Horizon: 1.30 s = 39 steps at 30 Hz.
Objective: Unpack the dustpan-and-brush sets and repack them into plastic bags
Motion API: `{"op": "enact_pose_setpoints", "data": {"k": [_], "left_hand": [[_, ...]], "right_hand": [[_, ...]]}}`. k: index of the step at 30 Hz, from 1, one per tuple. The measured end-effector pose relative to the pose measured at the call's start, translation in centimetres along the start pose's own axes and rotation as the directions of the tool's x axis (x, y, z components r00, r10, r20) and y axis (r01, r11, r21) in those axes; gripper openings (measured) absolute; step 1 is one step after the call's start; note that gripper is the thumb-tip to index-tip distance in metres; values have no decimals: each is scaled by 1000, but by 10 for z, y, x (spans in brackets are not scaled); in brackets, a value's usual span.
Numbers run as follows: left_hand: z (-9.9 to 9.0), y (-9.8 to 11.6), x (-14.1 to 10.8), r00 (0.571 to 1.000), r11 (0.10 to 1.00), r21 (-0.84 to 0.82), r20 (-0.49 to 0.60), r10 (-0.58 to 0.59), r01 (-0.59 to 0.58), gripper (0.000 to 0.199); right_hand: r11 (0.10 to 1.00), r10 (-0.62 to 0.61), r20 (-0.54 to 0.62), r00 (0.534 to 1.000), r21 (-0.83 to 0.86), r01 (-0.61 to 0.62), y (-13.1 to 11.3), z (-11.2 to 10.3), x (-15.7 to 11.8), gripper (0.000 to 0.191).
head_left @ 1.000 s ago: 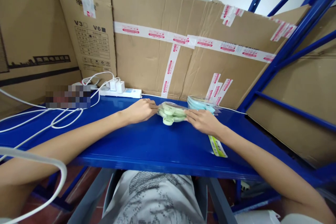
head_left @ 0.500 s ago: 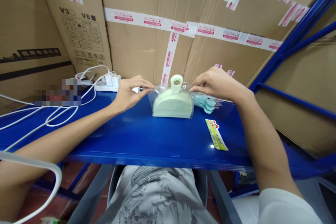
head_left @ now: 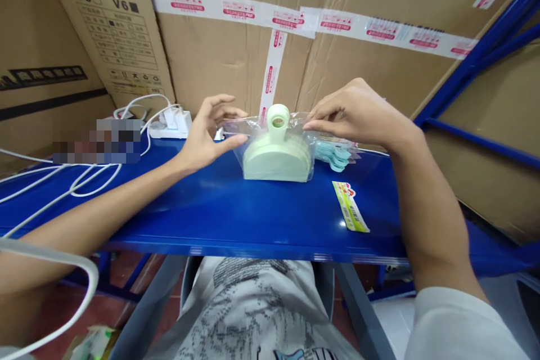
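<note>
A pale green dustpan [head_left: 276,164] stands on its straight edge on the blue table, its ring-ended handle upward, inside a clear plastic bag [head_left: 238,130]. The ring pokes up at the bag's mouth. My right hand [head_left: 352,109] pinches the bag's upper right edge between thumb and fingers. At the upper left edge is my left hand [head_left: 206,132], thumb and fingers spread apart around the plastic; whether they touch it is hard to tell. Light blue pieces [head_left: 335,154] in clear wrapping lie just right of the bag. A yellow-green printed card [head_left: 351,207] rests nearer the front edge.
Cardboard [head_left: 223,62] walls the back of the blue table [head_left: 202,214]. White cables [head_left: 90,177] and a power strip [head_left: 171,126] occupy the left side, beside a blurred-out patch. Blue metal bars [head_left: 476,79] slant up at the right. A white cable loops at lower left.
My left thumb and fingers have parted from their pinch on the bag's left edge. My right hand keeps its pinch. The view has tilted slightly downward, and the ring leans more toward me.
</note>
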<state>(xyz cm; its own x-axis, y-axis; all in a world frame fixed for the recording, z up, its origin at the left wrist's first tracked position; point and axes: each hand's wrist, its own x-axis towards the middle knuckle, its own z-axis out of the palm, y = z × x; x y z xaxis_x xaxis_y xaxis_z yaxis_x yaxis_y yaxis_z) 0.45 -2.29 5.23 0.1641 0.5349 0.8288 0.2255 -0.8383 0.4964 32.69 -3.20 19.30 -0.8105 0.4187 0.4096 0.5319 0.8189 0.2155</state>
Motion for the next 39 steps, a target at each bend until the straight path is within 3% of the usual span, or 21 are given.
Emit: {"op": "enact_pose_setpoints", "data": {"k": [2,4,10,14,17,21,23,27,30,32,35,39], "left_hand": [[4,-3,-5,990,999,-10,135,-41,43,104],[9,-8,-11,981,998,16,186,-63,61,112],[18,-15,-20,951,986,5,263,-161,166,100],[25,-11,-24,900,965,-41,375,-224,258,103],[31,-6,-28,895,968,-18,385,-225,250,99],[33,-2,-29,903,981,69,384,-193,180,85],[32,-4,-29,907,986,112,390,-161,127,78],[31,-7,-33,899,967,247,435,-50,-66,47],[32,-7,-37,857,872,417,516,5,-256,36],[33,-9,-37,818,807,485,576,-5,-336,38],[31,-14,-35,775,786,489,631,-21,-377,44],[25,-23,-31,732,845,414,680,-40,-339,57]], "right_hand": [[999,-36,-48,998,20,37,3,1,-1,29],[998,-47,-74,996,33,50,3,1,-1,30],[997,3,-153,988,71,8,-6,-5,0,24],[992,71,-321,945,122,-33,-13,-11,-3,30],[983,135,-422,897,173,-66,-20,-17,-6,33],[973,161,-455,876,223,-63,-25,-21,-6,27],[973,142,-555,820,232,-12,-22,-23,-7,25],[976,158,-770,618,217,21,-2,-33,-14,26],[978,180,-840,512,211,3,22,-41,-21,27],[976,192,-857,478,216,-5,37,-43,-24,29],[964,242,-845,476,263,-23,52,-38,-22,28],[944,290,-764,576,327,-41,58,-29,-14,31]]}}
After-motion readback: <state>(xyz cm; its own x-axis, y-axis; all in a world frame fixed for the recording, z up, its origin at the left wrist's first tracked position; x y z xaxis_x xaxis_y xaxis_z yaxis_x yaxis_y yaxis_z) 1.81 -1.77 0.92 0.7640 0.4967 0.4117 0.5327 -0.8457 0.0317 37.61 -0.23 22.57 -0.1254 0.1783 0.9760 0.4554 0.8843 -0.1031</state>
